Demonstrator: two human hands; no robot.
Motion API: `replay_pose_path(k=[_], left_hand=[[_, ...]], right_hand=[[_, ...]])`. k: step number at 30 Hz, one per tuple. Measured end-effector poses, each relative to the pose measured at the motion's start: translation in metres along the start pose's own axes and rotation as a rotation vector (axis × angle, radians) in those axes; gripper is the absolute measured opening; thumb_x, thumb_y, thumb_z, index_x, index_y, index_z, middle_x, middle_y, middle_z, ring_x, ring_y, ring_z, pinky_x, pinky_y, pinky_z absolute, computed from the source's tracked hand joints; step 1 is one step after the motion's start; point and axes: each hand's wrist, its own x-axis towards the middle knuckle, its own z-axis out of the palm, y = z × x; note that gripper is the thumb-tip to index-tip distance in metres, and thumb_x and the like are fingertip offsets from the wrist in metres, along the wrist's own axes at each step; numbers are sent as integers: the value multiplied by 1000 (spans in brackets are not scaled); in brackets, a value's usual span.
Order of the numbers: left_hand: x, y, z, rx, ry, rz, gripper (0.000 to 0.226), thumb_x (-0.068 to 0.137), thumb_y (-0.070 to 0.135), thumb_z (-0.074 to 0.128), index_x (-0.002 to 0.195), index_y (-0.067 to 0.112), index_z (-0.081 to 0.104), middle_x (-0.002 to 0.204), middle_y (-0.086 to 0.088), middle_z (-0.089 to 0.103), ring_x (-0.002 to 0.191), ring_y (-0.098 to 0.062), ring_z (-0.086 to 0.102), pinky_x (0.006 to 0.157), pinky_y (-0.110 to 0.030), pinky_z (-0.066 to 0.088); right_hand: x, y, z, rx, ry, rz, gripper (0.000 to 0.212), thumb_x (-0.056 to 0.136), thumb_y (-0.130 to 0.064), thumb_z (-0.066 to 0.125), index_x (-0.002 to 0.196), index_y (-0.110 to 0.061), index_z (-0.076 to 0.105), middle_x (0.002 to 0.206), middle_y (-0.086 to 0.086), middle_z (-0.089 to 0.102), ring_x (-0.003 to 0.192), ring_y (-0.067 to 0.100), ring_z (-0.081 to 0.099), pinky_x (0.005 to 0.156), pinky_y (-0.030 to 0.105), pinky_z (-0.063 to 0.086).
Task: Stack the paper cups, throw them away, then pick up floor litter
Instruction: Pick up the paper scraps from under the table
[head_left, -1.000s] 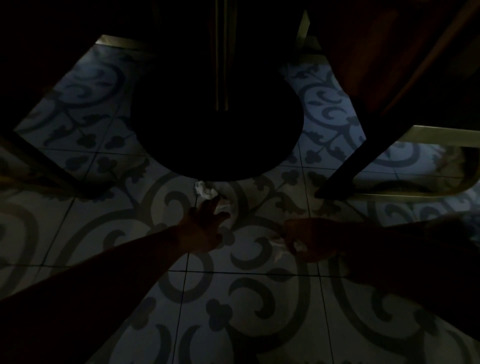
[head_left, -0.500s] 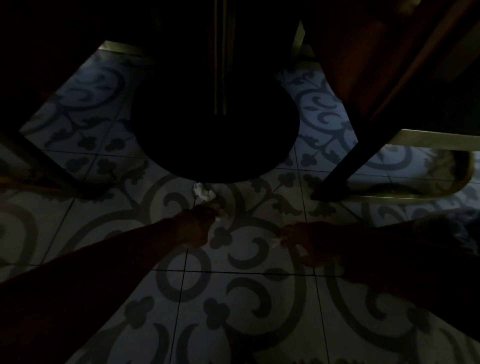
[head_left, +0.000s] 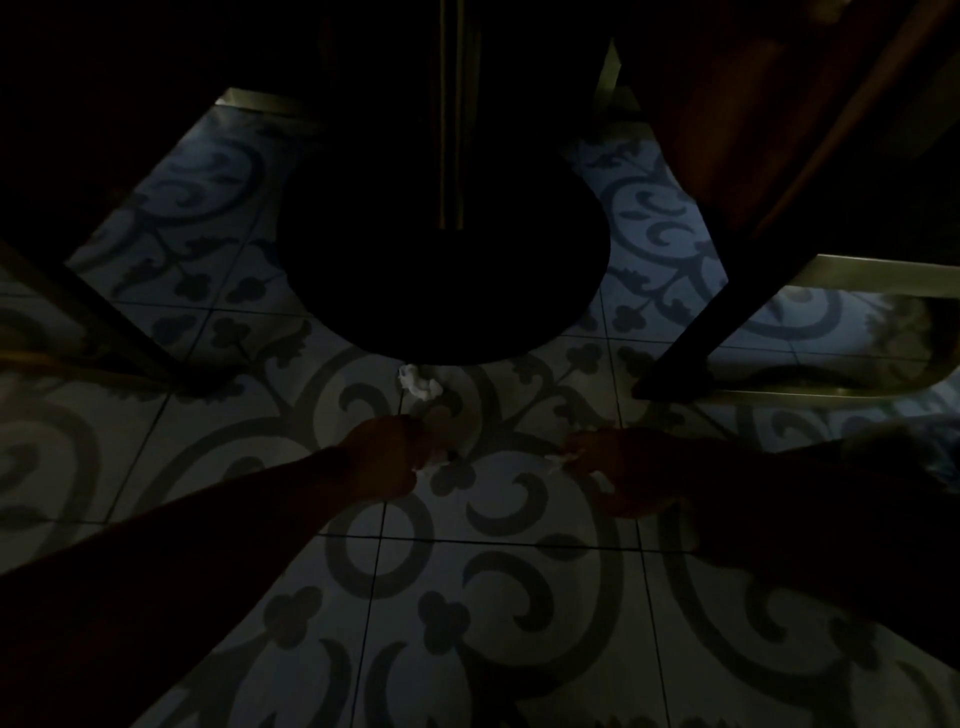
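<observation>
A small crumpled white paper scrap (head_left: 418, 383) lies on the patterned tile floor (head_left: 498, 623), at the near edge of the round table base. Just below it, my left hand (head_left: 387, 457) is closed around a pale scrap, a bit of white showing at its fingers. My right hand (head_left: 618, 475) is closed on white paper litter (head_left: 563, 460) that sticks out to the left of the fingers. The scene is very dark, and both forearms reach in from the bottom corners.
A dark round table base (head_left: 447, 270) with a central pole (head_left: 452, 104) stands just beyond the hands. A chair leg (head_left: 691, 353) and brass-coloured frame (head_left: 857, 270) sit at the right; another dark leg (head_left: 104, 322) slants at the left.
My left hand, open over a scrap a second ago, has closed on it and drawn back slightly. The right hand has barely moved.
</observation>
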Motion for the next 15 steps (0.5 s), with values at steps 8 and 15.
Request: replay_pose_path(k=[8,15], left_hand=[[11,18,14,-168,34,-26,44,88,34,60,129,20,50,133,-4,49,120,-25,50,98,-35,44],[17,22,16,-285,-73,-74,39,95,25,48,133,12,49,138,-9,49,125,-27,47,102,-33,39]], right_hand=[[-1,1,2,10,41,-11,52,90,-31,58,138,-18,43,150,6,31,135,27,36,109,42,35],[-4,1,3,28,101,-57,43,89,-38,56,127,-19,54,142,3,43,122,19,47,99,31,41]])
